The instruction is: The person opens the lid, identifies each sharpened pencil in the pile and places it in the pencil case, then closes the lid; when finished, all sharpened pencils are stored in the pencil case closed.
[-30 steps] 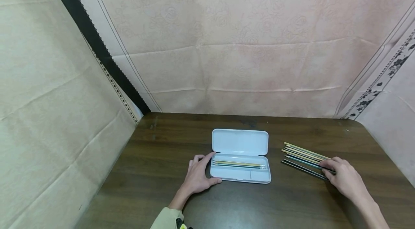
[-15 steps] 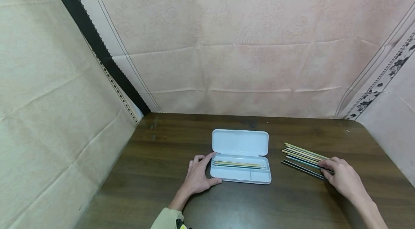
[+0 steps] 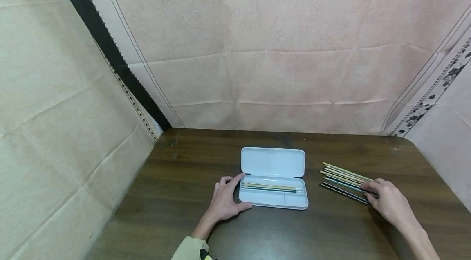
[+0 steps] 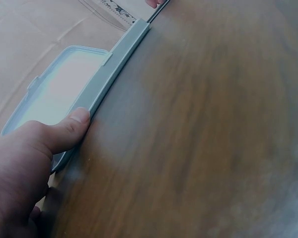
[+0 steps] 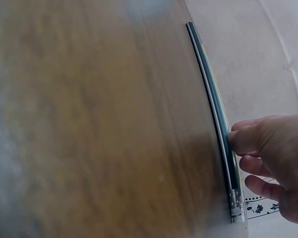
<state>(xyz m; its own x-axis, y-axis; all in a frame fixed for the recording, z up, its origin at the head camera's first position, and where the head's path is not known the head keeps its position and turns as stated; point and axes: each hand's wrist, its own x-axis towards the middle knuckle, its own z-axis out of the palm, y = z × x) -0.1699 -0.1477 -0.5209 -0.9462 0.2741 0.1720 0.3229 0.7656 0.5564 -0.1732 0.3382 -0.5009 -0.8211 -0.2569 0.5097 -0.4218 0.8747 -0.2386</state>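
A light blue pencil case [image 3: 261, 198] lies on the table with its lid [image 3: 273, 161] folded back. Several pencils [image 3: 270, 187] lie side by side in its long compartment. My left hand [image 3: 224, 199] grips the case's left end, thumb at the front edge and forefinger near the hinge. In the left wrist view, the thumb presses the case's front wall [image 4: 120, 62]. To the right, a loose fan of yellow, teal and dark pencils [image 3: 342, 176] lies on the table. My right hand [image 3: 388, 202] pinches at the eraser-end half of a dark teal pencil there; its other fingertips are partly hidden.
The brown wooden table [image 3: 176, 178] has a rounded far right corner. Pale patterned cloth [image 3: 279, 47] hangs behind it and along both sides. A dark strip [image 3: 110, 43] edges the cloth on the left.
Over the last second my right hand shifts very slightly left at the pencils. The left hand, the case and the pencils stay put.
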